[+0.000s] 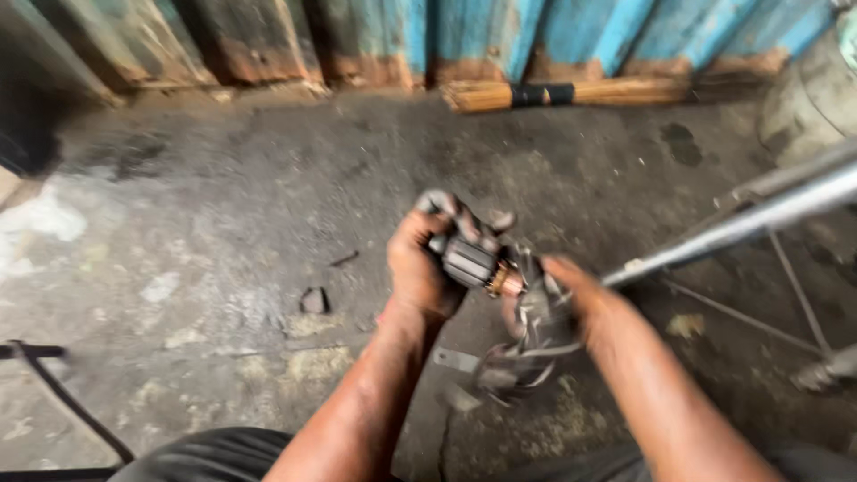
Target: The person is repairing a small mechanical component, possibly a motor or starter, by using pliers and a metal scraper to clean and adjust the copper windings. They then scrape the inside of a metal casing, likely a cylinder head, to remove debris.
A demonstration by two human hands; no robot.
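My left hand is wrapped around a dark grey motor armature with a copper-coloured end, held over the concrete floor in the middle of the view. My right hand grips a dirty grey rag and presses it against the copper end of the armature. The rag hangs down below both hands. The picture is blurred by motion, so fine detail of the armature is not clear.
A bundle of straw broom sticks lies along the blue corrugated wall. A metal tube frame crosses at the right. A small stone and a flat metal piece lie on the stained concrete floor. A black cable runs at bottom left.
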